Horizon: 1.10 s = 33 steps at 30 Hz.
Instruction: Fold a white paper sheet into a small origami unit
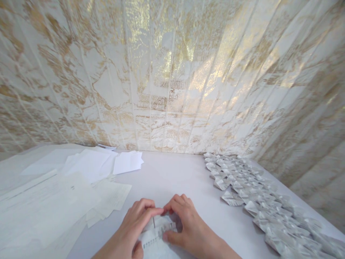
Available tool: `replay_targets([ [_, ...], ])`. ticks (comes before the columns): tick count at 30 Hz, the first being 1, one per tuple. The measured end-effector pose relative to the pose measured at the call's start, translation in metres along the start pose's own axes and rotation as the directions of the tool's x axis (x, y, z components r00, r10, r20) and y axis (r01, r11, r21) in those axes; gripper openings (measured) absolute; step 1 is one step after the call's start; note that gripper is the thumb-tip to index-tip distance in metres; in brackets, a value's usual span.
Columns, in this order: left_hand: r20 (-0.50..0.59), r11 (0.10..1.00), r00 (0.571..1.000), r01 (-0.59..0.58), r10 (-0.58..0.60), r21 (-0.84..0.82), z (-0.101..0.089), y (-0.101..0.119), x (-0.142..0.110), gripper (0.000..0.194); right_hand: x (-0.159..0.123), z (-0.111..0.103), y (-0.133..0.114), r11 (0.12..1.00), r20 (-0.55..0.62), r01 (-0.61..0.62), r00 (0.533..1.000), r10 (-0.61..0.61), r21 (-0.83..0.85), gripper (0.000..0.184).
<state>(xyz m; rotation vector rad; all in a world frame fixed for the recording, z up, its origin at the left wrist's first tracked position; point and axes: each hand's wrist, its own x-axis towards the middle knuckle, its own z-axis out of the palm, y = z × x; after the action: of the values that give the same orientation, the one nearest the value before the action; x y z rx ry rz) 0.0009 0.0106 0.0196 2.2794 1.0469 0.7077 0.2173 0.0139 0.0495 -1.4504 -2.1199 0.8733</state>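
Note:
Both my hands press on a small printed paper sheet lying on the white table near its front edge. My left hand has its fingers curled and pinched on the paper's top fold. My right hand grips the paper's right side, its thumb on the sheet and its fingers bent over the top. The fingertips of both hands meet above the paper. The paper looks partly folded, with printed lines showing.
A loose pile of white paper sheets covers the table's left side. Several folded paper pieces lie in rows along the right side. A gold-and-white patterned wall rises behind the table.

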Motion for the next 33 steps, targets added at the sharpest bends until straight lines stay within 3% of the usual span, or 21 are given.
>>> replay_targets([
  [5,-0.088,0.999,0.995,-0.038,0.035,-0.029,0.002,0.006,-0.002,0.089,0.002,0.008,0.004,0.987,-0.037,0.043,0.999,-0.038,0.153,0.023],
  [8,-0.159,0.999,0.987,0.026,-0.029,-0.023,0.004,0.004,-0.002,0.087,0.000,0.007,0.002,0.941,-0.194,0.182,0.973,-0.129,0.287,0.016],
  [10,-0.196,0.997,0.977,0.077,-0.080,-0.024,0.005,0.001,-0.002,0.089,-0.004,0.003,0.001,0.934,-0.347,0.291,0.914,-0.209,0.206,0.013],
  [12,-0.213,0.995,0.972,0.095,-0.096,-0.017,0.006,-0.001,-0.004,0.092,-0.006,-0.001,0.001,0.930,-0.416,0.368,0.842,-0.343,-0.021,0.022],
  [14,-0.212,0.997,0.975,0.077,-0.074,0.007,0.008,-0.001,-0.005,0.095,-0.007,0.000,0.003,0.887,-0.362,0.396,0.811,-0.459,-0.239,0.035],
  [16,-0.192,0.999,0.981,0.030,-0.023,0.036,0.011,0.000,-0.007,0.097,-0.006,0.007,0.004,0.840,-0.264,0.387,0.825,-0.500,-0.380,0.040],
  [19,-0.160,0.997,0.986,-0.032,0.042,0.068,0.012,0.003,-0.007,0.095,-0.002,0.024,0.007,0.764,-0.120,0.372,0.858,-0.500,-0.527,0.035],
  [23,-0.089,0.993,0.993,-0.075,0.083,0.086,0.006,0.006,-0.003,0.078,0.001,0.039,0.011,0.674,-0.007,0.456,0.826,-0.564,-0.581,0.022],
  [26,-0.071,0.996,0.996,-0.048,0.054,0.077,0.001,0.007,-0.001,0.078,0.001,0.037,0.011,0.710,-0.028,0.481,0.818,-0.575,-0.513,0.021],
  [30,-0.060,0.999,0.998,-0.012,0.013,0.030,0.001,0.004,-0.003,0.067,0.001,0.025,0.009,0.809,-0.077,0.421,0.868,-0.490,-0.410,0.028],
  [33,-0.064,0.999,0.998,-0.013,0.015,0.046,0.003,0.002,-0.006,0.052,0.000,0.018,0.006,0.811,-0.100,0.333,0.898,-0.429,-0.481,0.028],
])
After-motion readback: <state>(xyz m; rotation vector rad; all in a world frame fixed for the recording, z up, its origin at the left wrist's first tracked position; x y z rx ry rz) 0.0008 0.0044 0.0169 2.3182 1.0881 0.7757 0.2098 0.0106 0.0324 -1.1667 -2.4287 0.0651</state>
